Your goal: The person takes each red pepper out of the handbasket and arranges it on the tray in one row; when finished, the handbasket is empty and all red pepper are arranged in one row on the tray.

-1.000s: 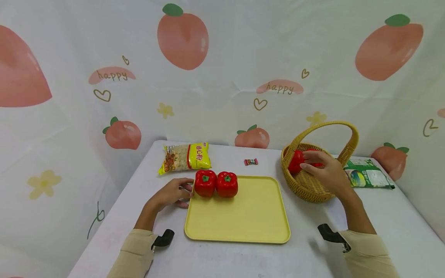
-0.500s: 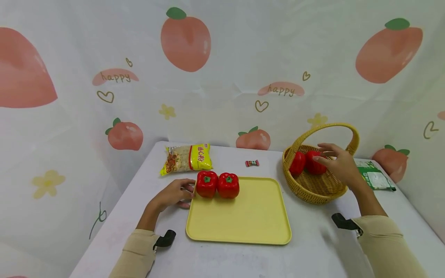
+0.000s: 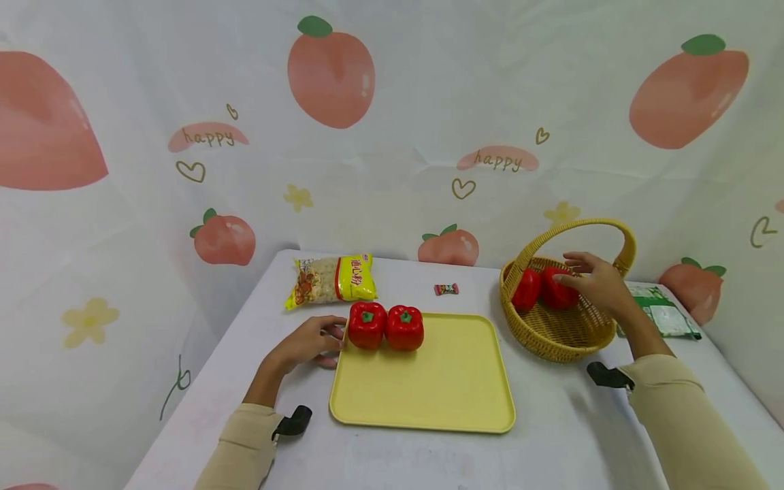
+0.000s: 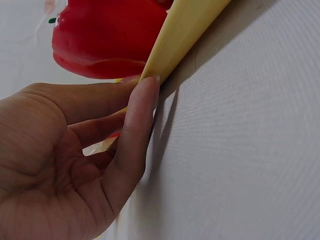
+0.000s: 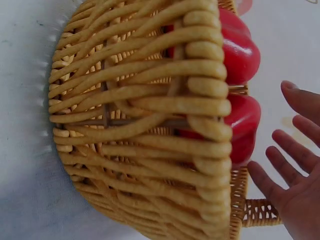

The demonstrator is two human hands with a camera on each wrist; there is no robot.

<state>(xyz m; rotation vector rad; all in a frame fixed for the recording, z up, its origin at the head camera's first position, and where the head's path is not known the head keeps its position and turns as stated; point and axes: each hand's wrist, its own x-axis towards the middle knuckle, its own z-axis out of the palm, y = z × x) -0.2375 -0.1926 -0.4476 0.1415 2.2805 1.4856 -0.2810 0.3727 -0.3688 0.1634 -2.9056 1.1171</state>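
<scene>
My left hand [image 3: 309, 341] is at the left edge of a yellow tray [image 3: 429, 391], thumb and fingertips at its rim in the left wrist view [image 4: 120, 135]. Two red bell peppers [image 3: 366, 325] [image 3: 404, 328] stand side by side on the tray's back left part, stems up. Over the right side of a wicker basket [image 3: 554, 344] is my right hand [image 3: 603, 286], its fingers spread. Inside the basket lie two more red bell peppers [image 3: 527, 291] [image 3: 557, 289]. In the right wrist view the fingers [image 5: 287, 165] hold nothing, close to the nearer pepper [image 5: 245, 130].
A yellow bag of dry food [image 3: 333, 280] lies behind the tray at the left. A small wrapped candy [image 3: 446, 289] is behind the tray, left of the basket. Right of the basket lies a green and white packet [image 3: 664, 312]. The basket's tall handle [image 3: 569, 224] arches over it.
My right hand has drawn back to the right from the peppers in the basket, and the right pepper there now shows more fully. My left hand stays at the tray's edge.
</scene>
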